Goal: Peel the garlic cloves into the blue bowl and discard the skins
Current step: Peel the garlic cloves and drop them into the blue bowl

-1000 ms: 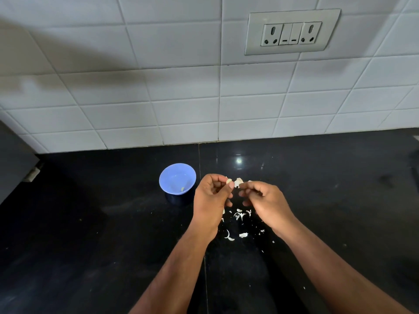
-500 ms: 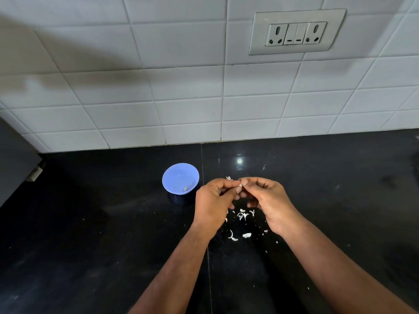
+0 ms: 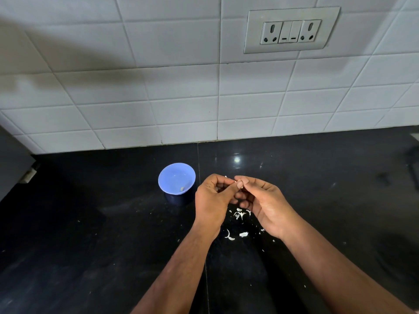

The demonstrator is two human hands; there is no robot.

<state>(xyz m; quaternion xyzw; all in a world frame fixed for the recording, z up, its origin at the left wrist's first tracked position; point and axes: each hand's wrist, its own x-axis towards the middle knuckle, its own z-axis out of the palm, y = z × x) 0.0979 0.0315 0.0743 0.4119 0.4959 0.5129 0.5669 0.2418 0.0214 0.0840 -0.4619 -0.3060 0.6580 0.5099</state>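
Observation:
A small blue bowl [image 3: 176, 177] stands on the black counter [image 3: 90, 234], with one peeled clove [image 3: 182, 189] lying inside near its right wall. Just right of the bowl, my left hand [image 3: 212, 200] and my right hand [image 3: 265, 207] meet fingertip to fingertip above the counter. Both pinch a garlic clove [image 3: 239, 184], of which only a pale sliver shows between the thumbs. White skin scraps [image 3: 240, 215] lie scattered on the counter below the hands.
A white tiled wall [image 3: 181, 98] rises behind the counter, with a socket plate [image 3: 291, 30] at the upper right. A dark object [image 3: 13, 166] stands at the left edge of the counter. More skin bits [image 3: 243, 234] lie nearer me.
The hands have closed tighter together around the clove. The loose white skin that stuck up between the fingers a second ago is mostly hidden now.

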